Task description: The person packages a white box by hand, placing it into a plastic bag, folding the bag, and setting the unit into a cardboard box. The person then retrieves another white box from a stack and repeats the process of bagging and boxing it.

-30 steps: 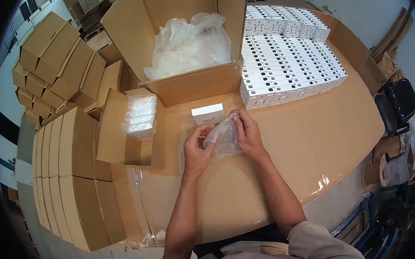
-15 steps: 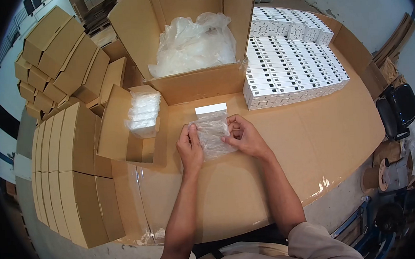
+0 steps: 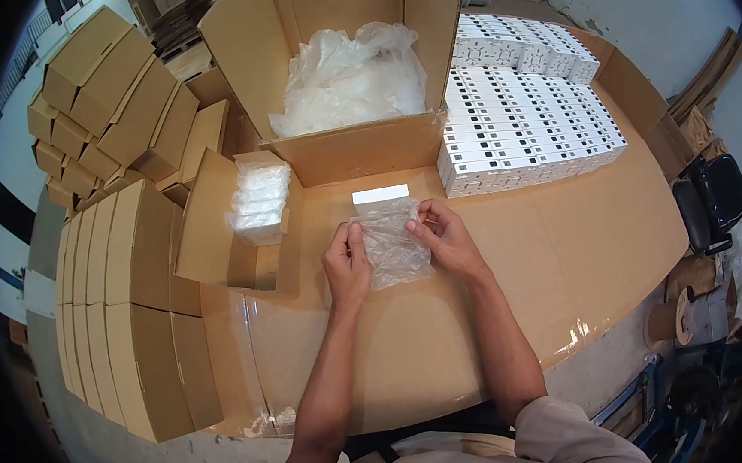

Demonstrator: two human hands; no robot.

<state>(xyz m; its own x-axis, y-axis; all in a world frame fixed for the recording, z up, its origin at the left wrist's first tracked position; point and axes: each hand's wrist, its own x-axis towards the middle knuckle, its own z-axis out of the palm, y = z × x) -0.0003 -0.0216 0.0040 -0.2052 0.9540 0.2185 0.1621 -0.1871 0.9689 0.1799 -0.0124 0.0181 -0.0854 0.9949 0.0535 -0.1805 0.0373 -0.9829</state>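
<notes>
A clear plastic bag (image 3: 396, 249) is held between both hands above the cardboard surface. My left hand (image 3: 347, 263) grips its left edge, thumb on top. My right hand (image 3: 447, 242) pinches its upper right edge. A white box (image 3: 381, 198) pokes out at the top of the bag; its lower part lies behind the plastic. Left of my hands, an open brown carton (image 3: 208, 234) holds several plastic-wrapped white items (image 3: 262, 196).
A large open carton (image 3: 365, 150) of clear bags (image 3: 352, 82) stands at the back. Rows of white boxes (image 3: 527, 126) fill the back right. Brown boxes (image 3: 136, 248) are stacked on the left. A black chair (image 3: 717, 199) is at the far right.
The right thumb and fingers have shifted up along the bag's edge. Both hands and the bag sit slightly further right in view, and the plastic looks more spread out.
</notes>
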